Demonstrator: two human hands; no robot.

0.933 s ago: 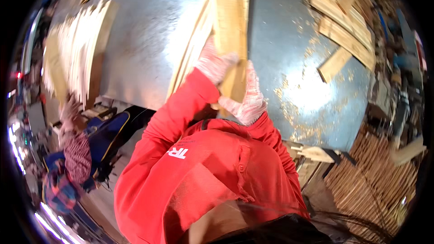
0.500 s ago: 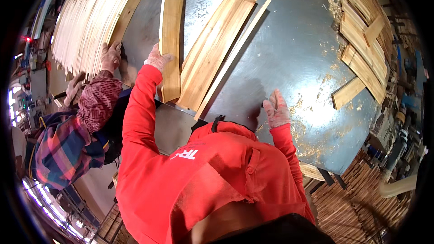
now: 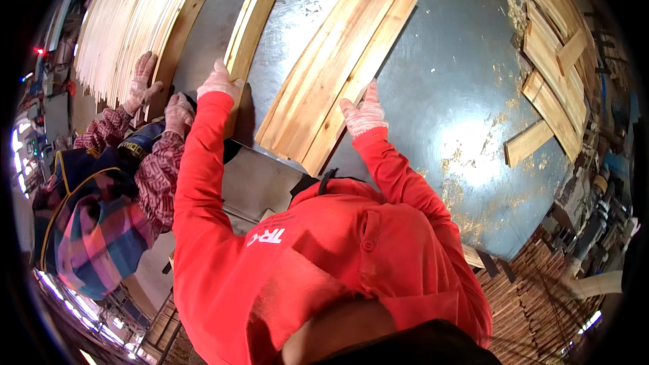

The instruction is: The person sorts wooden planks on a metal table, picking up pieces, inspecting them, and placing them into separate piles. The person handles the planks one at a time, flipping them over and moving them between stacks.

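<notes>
My gloved left hand (image 3: 220, 83) is closed round the near part of a long wooden board (image 3: 251, 34) that stands tilted up on its edge. A thin pale strip runs along its left side; whether that is a second piece I cannot tell. To the right, several boards (image 3: 324, 61) lie flat, side by side. My gloved right hand (image 3: 366, 113) grips the right edge of the outermost board (image 3: 365, 71), its thumb on the top face and fingers along the side. The undersides of both hands are hidden.
All this lies on a grey metal table (image 3: 446, 74). A co-worker's gloved hands (image 3: 143, 84) are beside a row of upright strips (image 3: 132, 27) at the left. Loose boards (image 3: 554, 94) and wood chips (image 3: 449, 169) lie at the right; stacked wood (image 3: 534, 297) is below.
My right hand has moved left onto the outermost board, which now lies flat against the others. My left hand's board has turned onto its edge and shifted left. The co-worker's hands have moved.
</notes>
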